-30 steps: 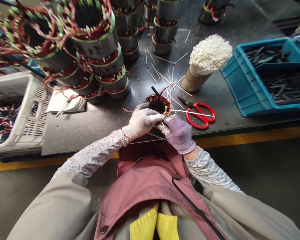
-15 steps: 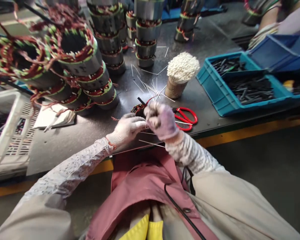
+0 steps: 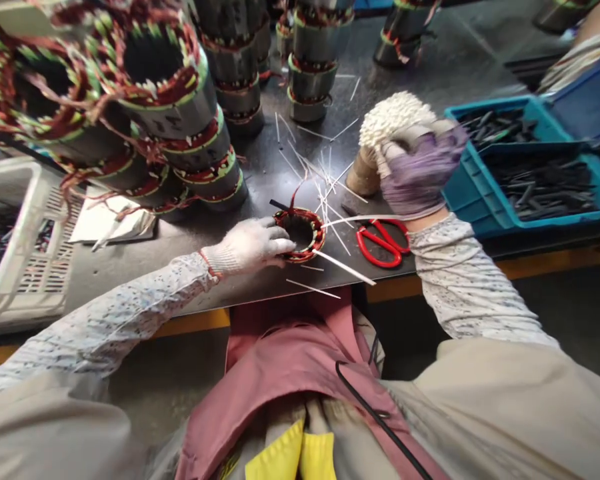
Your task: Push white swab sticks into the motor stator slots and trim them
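Dark worktop [image 3: 180, 247] was occupied, left to right. Left hand [image 3: 255, 245]: fingers were laid on a rim, closure indeterminable. Wound ring [image 3: 306, 254], under those fingertips, was judged stiff, weighty, best held by its outer wall. Bundled white sticks [image 3: 391, 115], at the right hand's [image 3: 423, 167] curled fingers, grasp indeterminable, were judged light.

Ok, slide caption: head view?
White-gloved left hand on red wire-wound ring; purple-gloved right hand at white stick bundle.

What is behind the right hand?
Behind the right hand, a white-topped bundle and blue bin partly show. The hand covers the bundle's lower right and part of the bin's left.
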`<move>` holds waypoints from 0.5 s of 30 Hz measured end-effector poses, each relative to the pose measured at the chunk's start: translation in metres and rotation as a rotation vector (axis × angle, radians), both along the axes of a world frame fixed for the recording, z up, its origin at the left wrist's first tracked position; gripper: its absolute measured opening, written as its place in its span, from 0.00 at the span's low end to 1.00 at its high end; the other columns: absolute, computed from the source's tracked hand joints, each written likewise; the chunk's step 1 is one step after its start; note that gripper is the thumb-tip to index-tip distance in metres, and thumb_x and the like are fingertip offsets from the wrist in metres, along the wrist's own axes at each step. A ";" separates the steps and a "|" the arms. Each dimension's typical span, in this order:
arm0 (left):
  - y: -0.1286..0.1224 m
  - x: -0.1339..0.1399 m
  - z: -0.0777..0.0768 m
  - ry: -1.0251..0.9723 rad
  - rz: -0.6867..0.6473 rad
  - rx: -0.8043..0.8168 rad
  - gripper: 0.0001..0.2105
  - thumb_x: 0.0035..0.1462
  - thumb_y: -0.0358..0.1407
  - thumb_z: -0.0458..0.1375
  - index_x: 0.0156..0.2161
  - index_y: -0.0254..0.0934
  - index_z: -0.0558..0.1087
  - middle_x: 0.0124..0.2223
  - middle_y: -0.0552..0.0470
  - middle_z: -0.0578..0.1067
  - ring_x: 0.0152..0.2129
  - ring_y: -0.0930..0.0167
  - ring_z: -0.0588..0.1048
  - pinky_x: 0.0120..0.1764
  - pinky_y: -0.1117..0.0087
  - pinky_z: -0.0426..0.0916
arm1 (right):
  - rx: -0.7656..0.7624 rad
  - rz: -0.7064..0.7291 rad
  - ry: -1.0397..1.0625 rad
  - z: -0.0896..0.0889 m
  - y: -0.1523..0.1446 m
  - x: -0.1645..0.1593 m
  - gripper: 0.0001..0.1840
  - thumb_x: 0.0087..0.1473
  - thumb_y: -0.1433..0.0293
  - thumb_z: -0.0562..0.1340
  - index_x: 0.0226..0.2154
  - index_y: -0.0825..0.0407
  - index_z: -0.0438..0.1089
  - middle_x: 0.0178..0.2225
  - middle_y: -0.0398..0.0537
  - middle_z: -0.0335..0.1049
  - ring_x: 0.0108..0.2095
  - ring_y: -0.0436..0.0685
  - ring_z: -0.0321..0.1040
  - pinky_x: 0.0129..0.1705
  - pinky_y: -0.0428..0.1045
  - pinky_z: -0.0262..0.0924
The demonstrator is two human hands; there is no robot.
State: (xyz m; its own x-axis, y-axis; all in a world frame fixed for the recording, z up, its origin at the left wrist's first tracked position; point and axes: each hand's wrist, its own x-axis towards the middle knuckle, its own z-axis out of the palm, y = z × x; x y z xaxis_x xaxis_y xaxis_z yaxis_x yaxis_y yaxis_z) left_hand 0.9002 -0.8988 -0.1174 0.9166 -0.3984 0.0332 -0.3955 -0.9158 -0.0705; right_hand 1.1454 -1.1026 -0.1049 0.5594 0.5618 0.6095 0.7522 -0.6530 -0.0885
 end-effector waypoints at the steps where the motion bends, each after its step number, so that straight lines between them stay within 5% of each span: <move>1: -0.003 -0.002 -0.003 -0.023 0.026 -0.038 0.17 0.59 0.46 0.61 0.51 0.45 0.76 0.46 0.49 0.79 0.40 0.64 0.72 0.35 0.68 0.63 | 0.041 0.008 -0.024 -0.003 0.000 0.001 0.16 0.58 0.58 0.62 0.36 0.54 0.76 0.47 0.57 0.74 0.53 0.64 0.61 0.56 0.67 0.52; 5: -0.009 -0.010 -0.011 -0.047 0.056 -0.166 0.16 0.58 0.38 0.62 0.51 0.44 0.76 0.50 0.49 0.78 0.42 0.64 0.71 0.40 0.65 0.66 | 0.401 0.149 -0.107 -0.003 -0.004 0.006 0.16 0.58 0.62 0.62 0.34 0.60 0.75 0.39 0.57 0.74 0.44 0.61 0.69 0.48 0.59 0.61; 9: -0.016 -0.017 -0.013 -0.078 0.149 -0.236 0.12 0.58 0.35 0.61 0.47 0.45 0.78 0.47 0.52 0.79 0.42 0.64 0.72 0.41 0.66 0.67 | 0.868 0.371 0.020 0.009 0.002 0.015 0.13 0.62 0.61 0.57 0.35 0.54 0.69 0.33 0.46 0.70 0.38 0.53 0.72 0.44 0.51 0.62; 15: -0.023 -0.020 -0.001 -0.068 0.089 -0.043 0.12 0.63 0.35 0.55 0.49 0.47 0.76 0.54 0.51 0.76 0.52 0.60 0.71 0.57 0.47 0.60 | 0.928 0.492 0.506 0.037 -0.004 0.008 0.10 0.51 0.64 0.68 0.28 0.49 0.66 0.31 0.39 0.68 0.37 0.48 0.70 0.43 0.46 0.60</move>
